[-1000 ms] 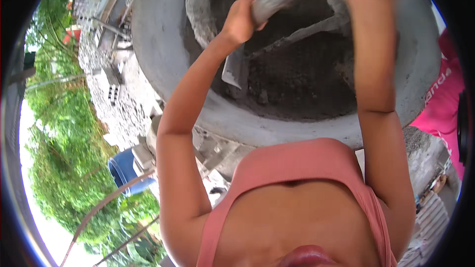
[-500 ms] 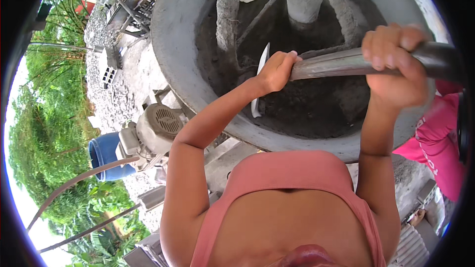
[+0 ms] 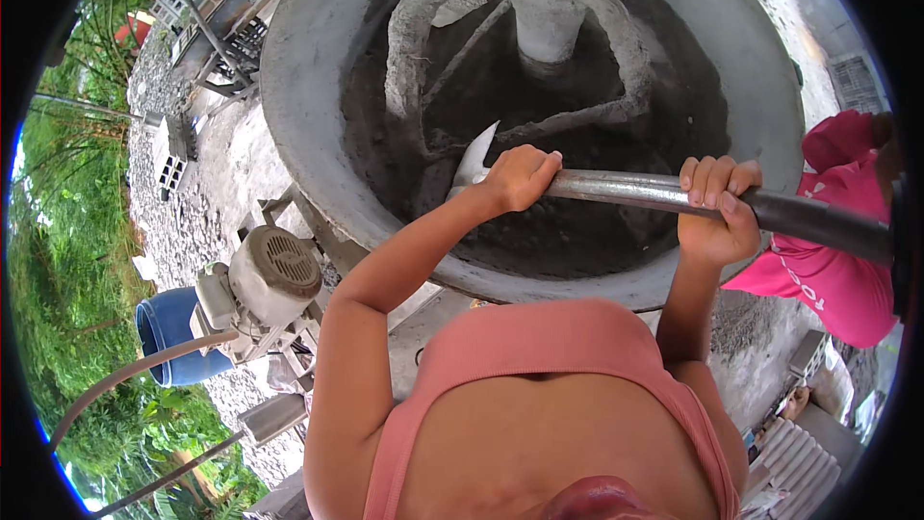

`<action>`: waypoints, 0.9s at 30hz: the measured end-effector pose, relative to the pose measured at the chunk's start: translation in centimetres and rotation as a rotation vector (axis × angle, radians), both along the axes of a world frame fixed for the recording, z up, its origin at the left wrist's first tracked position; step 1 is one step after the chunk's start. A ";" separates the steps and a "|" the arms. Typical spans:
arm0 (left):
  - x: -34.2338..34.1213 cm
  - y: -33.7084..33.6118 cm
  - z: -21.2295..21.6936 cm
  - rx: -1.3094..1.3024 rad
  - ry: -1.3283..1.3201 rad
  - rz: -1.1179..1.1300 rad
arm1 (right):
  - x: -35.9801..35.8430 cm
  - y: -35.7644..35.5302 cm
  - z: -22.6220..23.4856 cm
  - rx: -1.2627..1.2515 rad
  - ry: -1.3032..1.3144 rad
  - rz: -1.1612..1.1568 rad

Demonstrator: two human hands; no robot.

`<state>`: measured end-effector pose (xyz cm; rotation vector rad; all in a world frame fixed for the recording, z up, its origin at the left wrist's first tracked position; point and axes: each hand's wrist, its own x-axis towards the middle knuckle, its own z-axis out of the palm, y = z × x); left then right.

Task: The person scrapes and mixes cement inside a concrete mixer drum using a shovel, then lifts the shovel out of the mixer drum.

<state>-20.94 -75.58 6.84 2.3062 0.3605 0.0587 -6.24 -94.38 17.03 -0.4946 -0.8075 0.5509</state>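
Note:
A tool with a steel shaft [image 3: 616,186], a black near end and a pale, curved, pointed metal blade [image 3: 474,159] reaches across a large round mixing pan [image 3: 303,116]. My left hand [image 3: 523,178] is closed around the shaft close to the blade. Farther back, where steel meets black, my right hand [image 3: 720,210] wraps the same handle. The blade is over the pan's near left part, partly hidden behind my left hand, so its full shape cannot be told. Dark grey material [image 3: 577,241] lies on the pan's bottom below my hands.
Cement-crusted mixer arms [image 3: 409,67] and a central post [image 3: 547,34] stand inside the pan. A motor [image 3: 279,265] and blue barrel [image 3: 173,327] are at left. Someone in pink clothing [image 3: 837,279] is close on the right. A hollow block [image 3: 173,169] lies on gravel.
My right hand and the handle have moved left and lower in the view, and the blade has turned to show its pointed end. The whole view has shifted slightly. Both hands keep their hold.

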 end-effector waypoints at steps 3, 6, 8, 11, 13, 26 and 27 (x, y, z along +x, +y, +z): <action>0.5 -0.7 -0.4 0.031 0.022 -0.047 | -0.2 -1.7 -1.4 -0.008 0.048 -0.045; 0.5 -1.6 -1.1 0.029 0.085 -0.091 | -0.8 -3.6 -2.9 -0.062 0.119 -0.143; 0.6 -2.3 -1.3 0.015 0.122 -0.123 | -1.6 -5.1 -3.5 -0.083 0.121 -0.179; 0.8 -3.0 -2.0 -0.034 0.224 -0.245 | -2.9 -6.6 -3.7 -0.126 0.113 -0.241; 1.3 -3.1 -2.7 -0.057 0.245 -0.350 | -3.7 -7.3 -3.6 -0.143 0.038 -0.277; -0.6 2.6 -1.3 0.371 0.567 -0.145 | -3.1 -9.1 -0.8 -0.243 -0.360 -0.289; -0.8 2.9 -1.2 0.379 0.576 -0.107 | -2.8 -8.9 -0.6 -0.254 -0.419 -0.268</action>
